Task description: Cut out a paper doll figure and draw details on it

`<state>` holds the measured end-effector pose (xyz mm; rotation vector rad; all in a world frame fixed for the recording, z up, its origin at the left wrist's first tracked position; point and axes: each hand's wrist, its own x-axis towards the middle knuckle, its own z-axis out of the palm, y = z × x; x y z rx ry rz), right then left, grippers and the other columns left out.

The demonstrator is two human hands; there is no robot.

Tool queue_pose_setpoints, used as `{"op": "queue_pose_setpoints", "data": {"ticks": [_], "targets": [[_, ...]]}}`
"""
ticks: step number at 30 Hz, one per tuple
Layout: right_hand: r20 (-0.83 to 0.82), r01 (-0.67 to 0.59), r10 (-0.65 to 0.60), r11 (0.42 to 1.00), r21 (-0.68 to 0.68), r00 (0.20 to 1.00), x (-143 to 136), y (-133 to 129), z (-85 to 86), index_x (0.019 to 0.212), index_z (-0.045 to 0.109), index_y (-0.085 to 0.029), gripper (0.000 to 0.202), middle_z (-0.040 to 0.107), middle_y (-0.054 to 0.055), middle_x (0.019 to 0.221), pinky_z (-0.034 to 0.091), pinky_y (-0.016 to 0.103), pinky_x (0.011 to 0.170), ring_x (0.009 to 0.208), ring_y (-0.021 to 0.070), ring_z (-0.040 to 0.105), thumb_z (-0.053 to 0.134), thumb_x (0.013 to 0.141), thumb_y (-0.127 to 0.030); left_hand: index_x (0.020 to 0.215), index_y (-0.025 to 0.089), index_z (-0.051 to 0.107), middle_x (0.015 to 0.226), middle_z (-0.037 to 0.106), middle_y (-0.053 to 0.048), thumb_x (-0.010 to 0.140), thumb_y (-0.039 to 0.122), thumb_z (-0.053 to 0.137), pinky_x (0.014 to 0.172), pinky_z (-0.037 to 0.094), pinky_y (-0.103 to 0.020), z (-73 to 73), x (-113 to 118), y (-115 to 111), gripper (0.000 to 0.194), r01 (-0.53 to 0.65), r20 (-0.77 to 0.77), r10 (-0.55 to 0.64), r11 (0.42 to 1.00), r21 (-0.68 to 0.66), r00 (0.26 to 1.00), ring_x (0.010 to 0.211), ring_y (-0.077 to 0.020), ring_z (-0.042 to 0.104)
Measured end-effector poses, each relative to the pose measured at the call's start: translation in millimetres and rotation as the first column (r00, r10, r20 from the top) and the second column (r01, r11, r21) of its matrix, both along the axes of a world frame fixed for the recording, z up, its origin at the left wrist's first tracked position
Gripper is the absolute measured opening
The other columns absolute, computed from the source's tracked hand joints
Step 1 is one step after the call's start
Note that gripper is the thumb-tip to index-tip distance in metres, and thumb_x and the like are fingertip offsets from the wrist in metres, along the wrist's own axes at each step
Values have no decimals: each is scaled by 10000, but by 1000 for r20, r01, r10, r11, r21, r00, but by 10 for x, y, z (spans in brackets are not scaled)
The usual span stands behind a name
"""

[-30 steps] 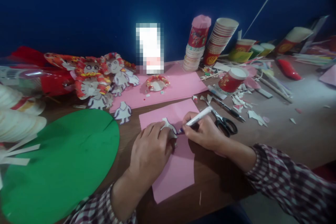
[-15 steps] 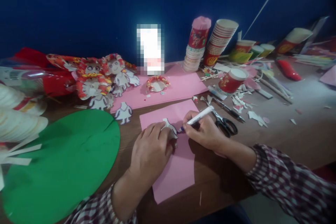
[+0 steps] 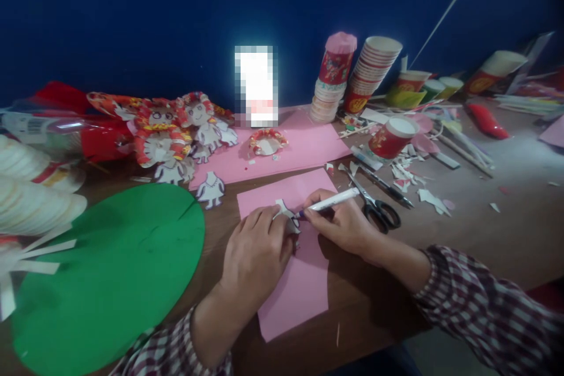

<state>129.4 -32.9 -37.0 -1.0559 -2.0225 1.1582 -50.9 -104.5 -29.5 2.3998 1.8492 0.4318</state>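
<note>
White paper cutout [image 3: 285, 210] – on the smaller pink sheet [image 3: 293, 299], near its upper middle, dark purple line along part of its edge. Much of it hidden under the left hand [image 3: 253, 247], which lies palm down, fingers close together and bent over the cutout; cannot tell whether the thumb pinches it. Right hand [image 3: 343, 223]: fingers closed around a white marker [image 3: 332, 201], held at a slant, purple end toward the cutout's right part. Tip too small to say whether it touches. Both sleeves checked, dark and white.

Tabletop [image 3: 476, 217] brown, crowded. Just right of the right hand: black-handled scissors [image 3: 372, 202], blades pointing away from the person; a pen [image 3: 384, 184] beyond them. Red paper cup [image 3: 390, 140] farther back, paper scraps [image 3: 434, 201] near it. To the left, a large green oval [image 3: 118, 264] lies flat. Near its upper right edge – a purple-edged dress figure [image 3: 211, 190], apart from the hands. Behind, a larger pink sheet [image 3: 308, 141] carries a red-and-gold ring [image 3: 268, 142]; a tall cup stack [image 3: 374, 67] leans at the back.
</note>
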Motion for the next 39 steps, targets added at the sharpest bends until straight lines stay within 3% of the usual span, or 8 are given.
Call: {"op": "queue_pose_setpoints", "data": {"ticks": [22, 39], "targets": [[7, -26, 26, 1000, 10, 1000, 1, 2, 22, 810, 585, -165, 83, 574, -10, 665, 398, 223, 573, 603, 109, 504, 541, 849, -225, 1078, 183, 579, 1170, 604, -97, 821, 202, 567, 874, 485, -458, -2, 10, -10, 259, -1, 4, 1, 1000, -13, 1000, 1084, -282, 537], [-2, -29, 29, 999, -34, 1000, -15, -8, 63, 735, 549, -167, 49, 495, -37, 590, 347, 206, 501, 536, 89, 426, 552, 783, -173, 1093, 190, 579, 1165, 600, -85, 826, 196, 561, 875, 480, -447, 17, 11, -3, 268, -5, -4, 5, 999, -44, 1000, 1088, -277, 530]]}}
